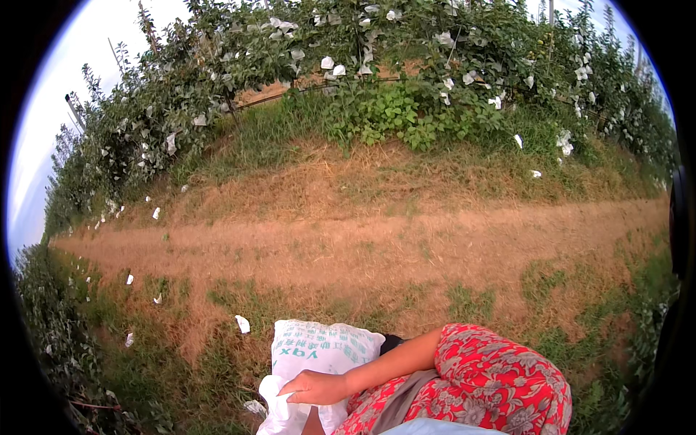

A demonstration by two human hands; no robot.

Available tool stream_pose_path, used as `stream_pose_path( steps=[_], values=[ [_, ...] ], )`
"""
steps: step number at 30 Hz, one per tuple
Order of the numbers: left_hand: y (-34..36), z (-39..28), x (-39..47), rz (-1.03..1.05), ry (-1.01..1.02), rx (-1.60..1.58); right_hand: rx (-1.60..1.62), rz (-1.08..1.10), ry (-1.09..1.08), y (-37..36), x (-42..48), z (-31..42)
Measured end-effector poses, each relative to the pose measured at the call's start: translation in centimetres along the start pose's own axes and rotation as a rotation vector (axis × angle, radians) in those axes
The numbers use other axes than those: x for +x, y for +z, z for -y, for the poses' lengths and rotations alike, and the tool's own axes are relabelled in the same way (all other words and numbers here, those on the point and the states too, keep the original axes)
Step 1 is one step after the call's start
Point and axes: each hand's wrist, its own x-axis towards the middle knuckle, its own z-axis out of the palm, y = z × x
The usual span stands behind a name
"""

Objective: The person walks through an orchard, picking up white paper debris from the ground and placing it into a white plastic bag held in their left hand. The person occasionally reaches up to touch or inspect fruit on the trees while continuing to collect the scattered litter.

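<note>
My right hand [318, 387] reaches in from the right at the bottom centre, its fingers closed on a crumpled white piece of thin material [277, 396]. Just beneath and behind it stands a white sack [348, 348] bearing green writing. A narrow strip of bare skin shows below the hand at the picture's lower edge, perhaps part of my left arm; my left hand itself is not visible. Red floral cloth [489, 375] covers my bent leg or lap, beside the sack, with pale blue cloth [440, 427] at the bottom.
A dirt track [348, 244] crosses in front, edged with grass. Beyond it grows a row of trees [244, 60] hung with many white bags [327, 62]. White scraps [242, 324] lie on the ground at the left. Dark foliage [49, 337] borders the lower left.
</note>
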Motion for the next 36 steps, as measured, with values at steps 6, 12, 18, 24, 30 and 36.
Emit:
stream_pose_path(
  steps=[6,12,18,24,30,36],
  values=[
    [-0.5,-0.2,0.1,0.020,0.008,-0.027,-0.016,0.000,-0.005,-0.3,-0.2,1.0],
    [-1.0,-1.9,0.8,0.044,0.061,-0.070,-0.104,-0.086,0.032,-0.9,1.1,0.6],
    [0.9,-3.3,-0.9,0.208,0.101,-0.144,-0.247,-0.195,0.052,-0.4,3.0,-5.3],
    [2.2,-0.1,-6.1,0.358,0.048,-0.188,-0.266,-0.320,0.052,-0.2,3.4,-6.6],
    [-3.2,3.9,-11.7,-0.067,0.192,-0.352,-0.234,-0.469,0.013,0.6,6.3,-5.0],
    [-4.6,7.1,-17.5,-0.457,0.216,-0.252,-0.004,-0.619,0.000,-0.3,9.7,-3.7]
  ],
)
